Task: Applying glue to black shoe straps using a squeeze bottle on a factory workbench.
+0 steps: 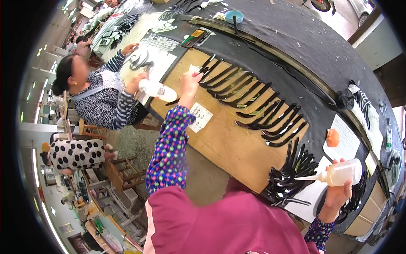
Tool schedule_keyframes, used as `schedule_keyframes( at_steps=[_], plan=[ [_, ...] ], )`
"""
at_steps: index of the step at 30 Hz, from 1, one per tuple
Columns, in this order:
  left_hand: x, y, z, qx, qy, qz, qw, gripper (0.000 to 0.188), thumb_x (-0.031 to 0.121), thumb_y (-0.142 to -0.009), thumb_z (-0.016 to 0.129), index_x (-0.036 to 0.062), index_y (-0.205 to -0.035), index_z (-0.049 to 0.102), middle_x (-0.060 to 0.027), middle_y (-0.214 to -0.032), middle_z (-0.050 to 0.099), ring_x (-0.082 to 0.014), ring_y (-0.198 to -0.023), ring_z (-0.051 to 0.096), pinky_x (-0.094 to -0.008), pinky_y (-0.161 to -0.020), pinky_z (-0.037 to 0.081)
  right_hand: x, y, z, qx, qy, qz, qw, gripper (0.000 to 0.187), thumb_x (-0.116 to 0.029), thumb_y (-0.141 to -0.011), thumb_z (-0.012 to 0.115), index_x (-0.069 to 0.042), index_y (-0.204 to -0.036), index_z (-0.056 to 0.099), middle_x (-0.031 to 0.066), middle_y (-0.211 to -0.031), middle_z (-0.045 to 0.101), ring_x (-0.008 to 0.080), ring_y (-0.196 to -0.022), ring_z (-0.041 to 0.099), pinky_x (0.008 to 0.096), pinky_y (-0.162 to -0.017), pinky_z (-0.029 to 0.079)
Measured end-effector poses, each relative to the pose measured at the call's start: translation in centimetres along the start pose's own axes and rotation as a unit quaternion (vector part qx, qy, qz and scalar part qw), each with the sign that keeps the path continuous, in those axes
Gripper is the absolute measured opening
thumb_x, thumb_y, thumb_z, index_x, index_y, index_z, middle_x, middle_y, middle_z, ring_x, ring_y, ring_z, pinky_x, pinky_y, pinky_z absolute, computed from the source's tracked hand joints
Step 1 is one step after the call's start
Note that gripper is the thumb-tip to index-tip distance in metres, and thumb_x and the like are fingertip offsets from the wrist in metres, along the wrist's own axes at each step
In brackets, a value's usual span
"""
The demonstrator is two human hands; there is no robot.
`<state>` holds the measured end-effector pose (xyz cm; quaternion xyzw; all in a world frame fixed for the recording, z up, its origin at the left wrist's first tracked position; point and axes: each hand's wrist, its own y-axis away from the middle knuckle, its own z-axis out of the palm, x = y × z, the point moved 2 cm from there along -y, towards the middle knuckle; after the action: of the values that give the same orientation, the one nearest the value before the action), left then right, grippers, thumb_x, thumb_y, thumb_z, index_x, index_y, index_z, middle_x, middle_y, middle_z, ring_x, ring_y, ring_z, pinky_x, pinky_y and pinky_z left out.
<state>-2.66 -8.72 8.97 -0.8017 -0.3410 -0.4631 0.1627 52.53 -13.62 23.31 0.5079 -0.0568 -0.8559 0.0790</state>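
1. I am watching the left hand (pixel 190 84) at the far-left end of a row of black strips (pixel 253 125), its fingers bunching close against them; I cannot tell whether they are pinching one.
2. The strips are lying side by side on the tan board (pixel 241 156).
3. The right hand (pixel 338 194) is gripping a squeeze bottle (pixel 344 172), nozzle pointing left over a pile (pixel 296 169) (more strips, loosely heaped) at the near right.
4. I am seeing a co-worker (pixel 101 91) on the left holding a white bottle (pixel 157 89) near the left hand.
5. An orange lump (pixel 333 137) is resting on paper, right of the board.
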Motion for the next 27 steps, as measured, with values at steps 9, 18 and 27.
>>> schedule_keyframes(
  at_steps=[9, 18, 27],
  plan=[
    [-2.8, -6.9, 9.9, 0.026, -0.107, 0.079, 0.991, 0.02, 0.02, -0.07, 0.066, 0.0019, -0.076, 0.06, -0.0076, -0.068, 0.062, -0.0157, -0.062, 0.058, -0.0285, -0.06, 0.045, 2.2, -1.7, 0.6, 0.084, 0.033, -0.015, 0.996, 0.073, -0.036, -0.072, 0.063, -0.001, -0.127, 0.027, 0.0156, -0.125, 0.036, 0.0319, -0.113, 0.039, 0.0476, -0.088, 0.038],
    [-2.7, -5.2, 11.0, 0.096, -0.371, 0.14, 0.913, 0.022, 0.028, -0.076, 0.056, 0.0134, -0.093, 0.059, -0.0094, -0.093, 0.058, -0.0283, -0.089, 0.054, -0.0392, -0.071, 0.043, 0.8, 0.1, -2.5, 0.09, -0.014, 0.004, 0.996, 0.077, -0.032, -0.069, 0.065, -0.001, -0.127, 0.026, 0.0156, -0.126, 0.034, 0.034, -0.116, 0.034, 0.0512, -0.092, 0.033],
    [13.0, 20.9, 16.9, -0.174, -0.065, 0.144, 0.972, 0.022, 0.02, -0.085, 0.049, 0.0022, -0.093, 0.057, -0.0093, -0.084, 0.057, -0.0199, -0.076, 0.054, -0.0301, -0.07, 0.042, -6.6, 2.6, -7.6, 0.102, -0.001, -0.103, 0.989, 0.074, -0.04, -0.068, 0.065, 0.002, -0.121, 0.034, 0.015, -0.122, 0.04, 0.0349, -0.113, 0.038, 0.0513, -0.09, 0.034]
  ],
)
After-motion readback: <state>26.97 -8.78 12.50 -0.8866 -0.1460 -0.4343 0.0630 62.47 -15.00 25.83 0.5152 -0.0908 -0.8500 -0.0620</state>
